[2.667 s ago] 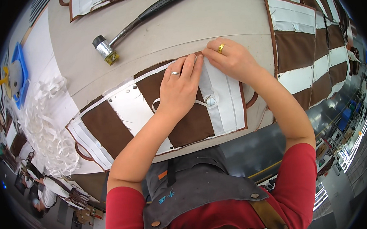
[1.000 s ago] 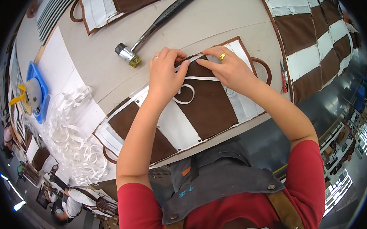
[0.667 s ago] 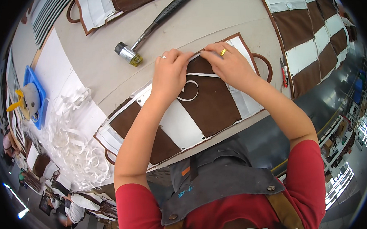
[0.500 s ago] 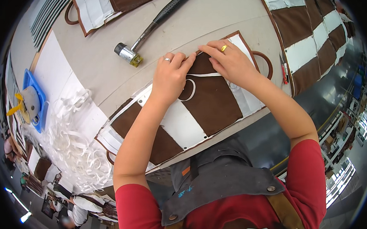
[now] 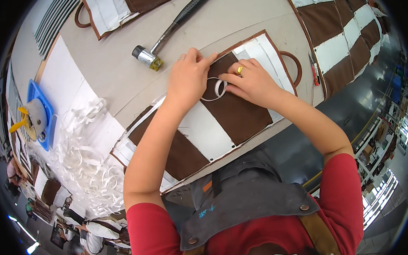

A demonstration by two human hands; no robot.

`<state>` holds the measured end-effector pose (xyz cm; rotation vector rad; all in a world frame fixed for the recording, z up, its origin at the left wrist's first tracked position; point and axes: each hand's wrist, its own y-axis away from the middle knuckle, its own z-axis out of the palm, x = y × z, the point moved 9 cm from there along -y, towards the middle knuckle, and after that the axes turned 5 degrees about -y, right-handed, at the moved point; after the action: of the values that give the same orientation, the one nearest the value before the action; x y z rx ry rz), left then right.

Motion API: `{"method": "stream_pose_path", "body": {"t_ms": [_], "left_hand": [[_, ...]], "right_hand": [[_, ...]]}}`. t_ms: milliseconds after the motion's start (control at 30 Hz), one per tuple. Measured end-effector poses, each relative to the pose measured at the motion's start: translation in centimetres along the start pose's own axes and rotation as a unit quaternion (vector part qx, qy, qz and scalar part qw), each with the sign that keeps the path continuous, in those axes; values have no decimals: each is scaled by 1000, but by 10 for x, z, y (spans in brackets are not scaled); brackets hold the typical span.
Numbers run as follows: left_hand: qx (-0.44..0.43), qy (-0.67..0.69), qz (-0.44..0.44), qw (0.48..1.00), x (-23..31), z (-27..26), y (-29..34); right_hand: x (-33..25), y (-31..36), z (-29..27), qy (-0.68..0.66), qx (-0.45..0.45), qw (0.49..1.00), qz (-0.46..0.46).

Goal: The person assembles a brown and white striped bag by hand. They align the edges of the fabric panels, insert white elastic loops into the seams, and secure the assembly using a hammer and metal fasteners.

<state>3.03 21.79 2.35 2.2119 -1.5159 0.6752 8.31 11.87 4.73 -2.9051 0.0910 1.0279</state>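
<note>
A flat brown and white striped bag panel [image 5: 244,114] lies on the table before me, with brown bound edges and a brown loop handle [image 5: 292,68] at its right end. My left hand [image 5: 189,80] rests on the far edge of the panel, its fingers bent together; what they press on is hidden. Over the upper brown stripe, my right hand [image 5: 253,83] pinches a narrow white strip [image 5: 220,87] between thumb and fingers. The strip curls into loops on the brown cloth, and part of it passes near my left hand.
Beyond the panel lies a black-handled mallet [image 5: 147,57]. Loose white strips [image 5: 85,164] are heaped at left, near a blue tray [image 5: 48,113] holding a pot with a yellow-handled tool. A red cutter [image 5: 316,74] and more striped panels [image 5: 330,44] lie at right.
My right hand has moved from the panel's far edge toward me, drawing the white strip into tighter loops. My left hand stays near the far edge. The panel shifts slightly in view.
</note>
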Motion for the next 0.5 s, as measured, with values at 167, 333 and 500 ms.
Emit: {"method": "stream_pose_path", "body": {"t_ms": [167, 333, 500], "left_hand": [[-27, 113, -87, 989, -21, -11, 14], [111, 75, -76, 988, -21, -10, 24], [153, 31, -69, 985, -15, -7, 24]], "right_hand": [[8, 37, 6, -75, -143, 985, 52], [11, 32, -39, 13, -44, 994, 95], [-3, -6, -9, 34, 40, 998, -20]]}}
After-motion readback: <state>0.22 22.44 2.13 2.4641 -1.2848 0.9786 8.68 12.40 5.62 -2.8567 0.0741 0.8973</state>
